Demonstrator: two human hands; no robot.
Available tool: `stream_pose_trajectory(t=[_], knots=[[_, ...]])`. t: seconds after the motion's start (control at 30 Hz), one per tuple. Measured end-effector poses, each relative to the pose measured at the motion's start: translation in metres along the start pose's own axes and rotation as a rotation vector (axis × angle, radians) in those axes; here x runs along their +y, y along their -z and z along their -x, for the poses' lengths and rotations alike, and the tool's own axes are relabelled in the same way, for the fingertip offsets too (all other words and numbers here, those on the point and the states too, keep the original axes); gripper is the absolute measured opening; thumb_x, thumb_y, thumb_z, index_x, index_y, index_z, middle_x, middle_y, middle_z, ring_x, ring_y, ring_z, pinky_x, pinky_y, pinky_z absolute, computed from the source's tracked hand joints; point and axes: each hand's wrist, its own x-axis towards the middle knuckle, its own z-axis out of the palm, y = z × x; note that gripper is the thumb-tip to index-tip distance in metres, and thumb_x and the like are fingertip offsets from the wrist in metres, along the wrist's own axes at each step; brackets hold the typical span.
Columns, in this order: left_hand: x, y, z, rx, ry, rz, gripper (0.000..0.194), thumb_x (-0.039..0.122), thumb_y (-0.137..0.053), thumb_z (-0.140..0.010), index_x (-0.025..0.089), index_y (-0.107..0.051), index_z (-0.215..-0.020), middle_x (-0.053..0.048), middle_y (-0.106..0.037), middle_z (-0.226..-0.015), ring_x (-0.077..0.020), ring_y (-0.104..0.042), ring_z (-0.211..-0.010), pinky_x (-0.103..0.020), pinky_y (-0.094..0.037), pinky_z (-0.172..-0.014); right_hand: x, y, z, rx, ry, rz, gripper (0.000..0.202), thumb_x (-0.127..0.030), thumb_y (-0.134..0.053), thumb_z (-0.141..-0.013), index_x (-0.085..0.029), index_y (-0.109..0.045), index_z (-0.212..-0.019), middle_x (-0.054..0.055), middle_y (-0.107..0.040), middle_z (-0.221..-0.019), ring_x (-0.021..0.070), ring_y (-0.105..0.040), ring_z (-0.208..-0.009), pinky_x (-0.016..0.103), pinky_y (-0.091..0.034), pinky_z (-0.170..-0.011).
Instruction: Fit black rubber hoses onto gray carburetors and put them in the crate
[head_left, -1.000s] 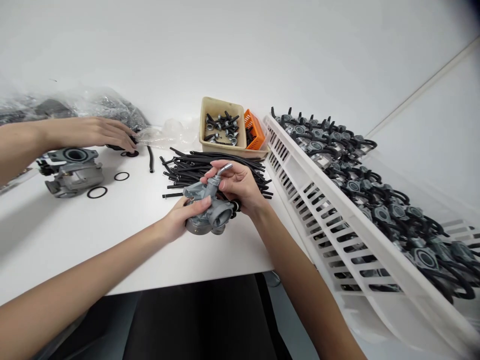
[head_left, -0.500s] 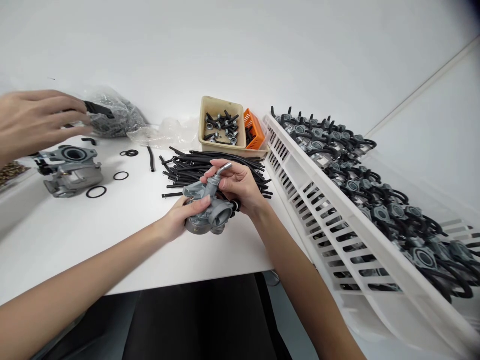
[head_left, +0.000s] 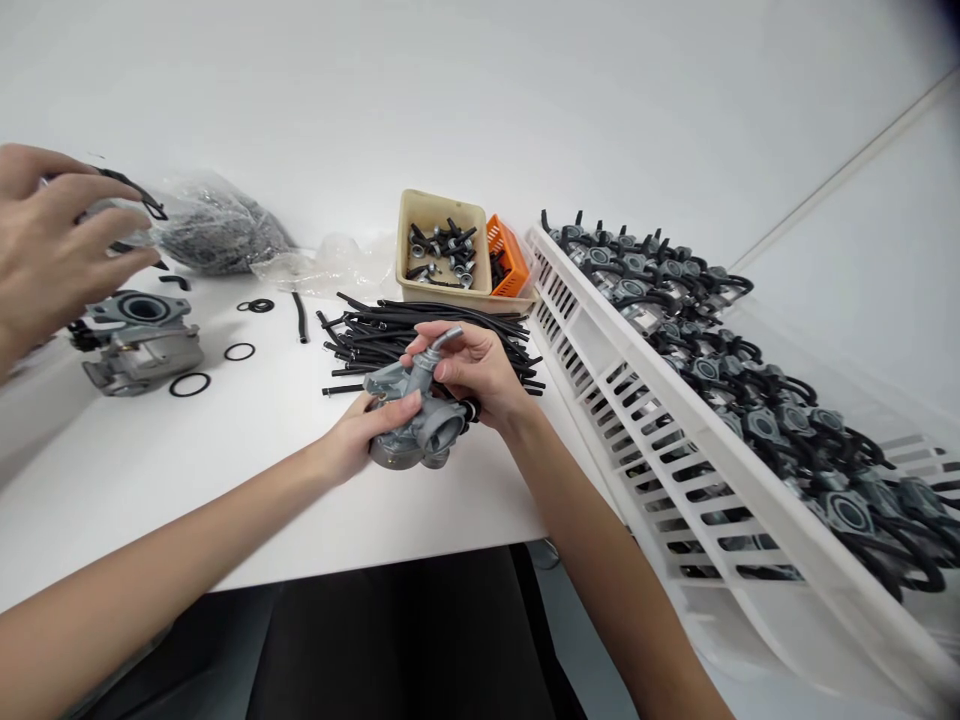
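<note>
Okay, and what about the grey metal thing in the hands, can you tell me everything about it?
The grey metal thing looks dull and chunky. It has a round opening in front, a shinier bent tube on top and black bits at one side. It's tilted over the white table. The left hand grips its body, thumb across it; the right hand's fingertips are around the neck near the tube. Fingers hide some of it.
</note>
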Motion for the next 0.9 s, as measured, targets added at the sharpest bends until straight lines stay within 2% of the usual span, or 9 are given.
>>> stream_pose_trajectory(t=[0.17,0.33,0.5,0.63,0.7,0.8,0.9], knots=[[-0.0008,0.0002,-0.0012,0.019,-0.017,0.002,0.041,0.049,-0.082,-0.063,0.015,-0.070,-0.083,-0.005,-0.072,-0.071,-0.0199,-0.067,-0.062,-0.030,-0.056,-0.059,0.0017,0.0011,-0.0002,-0.004,-0.003,0.028,0.044,-0.037,-0.085,-0.063,-0.021,-0.071,-0.102,0.002,-0.070,-0.090,0.0182,-0.067,-0.090,0.027,-0.055,-0.077],[-0.0016,0.0007,-0.0014,0.008,-0.005,0.001,0.041,0.050,-0.080,-0.065,0.014,-0.070,-0.083,-0.007,-0.072,-0.071,-0.0222,-0.068,-0.063,-0.033,-0.056,-0.059,0.0032,0.0016,-0.0005,-0.022,0.022,0.018,0.041,-0.033,-0.086,-0.063,-0.022,-0.071,-0.100,0.001,-0.068,-0.090,0.0149,-0.065,-0.087,0.027,-0.053,-0.078],[-0.0037,0.0023,-0.0011,-0.002,-0.024,-0.018,0.039,0.049,-0.077,-0.069,0.014,-0.069,-0.086,-0.008,-0.072,-0.075,-0.0240,-0.068,-0.066,-0.035,-0.056,-0.062,0.0029,0.0015,-0.0020,-0.041,0.081,0.048,0.031,-0.027,-0.086,-0.064,-0.020,-0.070,-0.089,0.000,-0.066,-0.088,0.0122,-0.062,-0.083,0.023,-0.051,-0.075],[-0.0025,0.0014,-0.0014,-0.001,-0.016,-0.030,0.040,0.050,-0.077,-0.067,0.014,-0.069,-0.083,-0.007,-0.072,-0.071,-0.0229,-0.067,-0.062,-0.034,-0.055,-0.059,0.0015,-0.0007,-0.0027,-0.010,0.079,0.106,0.036,-0.034,-0.088,-0.058,-0.019,-0.067,-0.084,0.000,-0.064,-0.087,0.0130,-0.059,-0.081,0.024,-0.049,-0.072],[-0.0008,0.0005,-0.0013,0.011,-0.005,-0.027,0.042,0.051,-0.079,-0.065,0.014,-0.069,-0.081,-0.007,-0.071,-0.070,-0.0227,-0.067,-0.061,-0.034,-0.055,-0.059,0.0001,-0.0027,-0.0017,-0.006,0.061,0.113,0.038,-0.041,-0.085,-0.061,-0.018,-0.066,-0.085,0.001,-0.064,-0.089,0.0135,-0.059,-0.081,0.025,-0.049,-0.071],[0.0012,-0.0003,-0.0011,0.070,0.001,-0.008,0.043,0.051,-0.081,-0.061,0.015,-0.069,-0.080,-0.007,-0.072,-0.072,-0.0226,-0.067,-0.062,-0.033,-0.055,-0.059,-0.0027,-0.0056,0.0008,-0.026,0.027,0.074,0.038,-0.051,-0.074,-0.073,-0.018,-0.066,-0.090,0.004,-0.066,-0.096,0.0157,-0.062,-0.083,0.027,-0.051,-0.073],[0.0017,-0.0006,-0.0010,0.088,-0.003,-0.008,0.043,0.052,-0.082,-0.060,0.015,-0.069,-0.077,-0.007,-0.072,-0.071,-0.0229,-0.067,-0.062,-0.033,-0.055,-0.058,-0.0040,-0.0066,0.0026,-0.051,0.020,0.048,0.034,-0.048,-0.070,-0.078,-0.018,-0.066,-0.094,0.006,-0.069,-0.099,0.0173,-0.064,-0.086,0.028,-0.053,-0.077]])
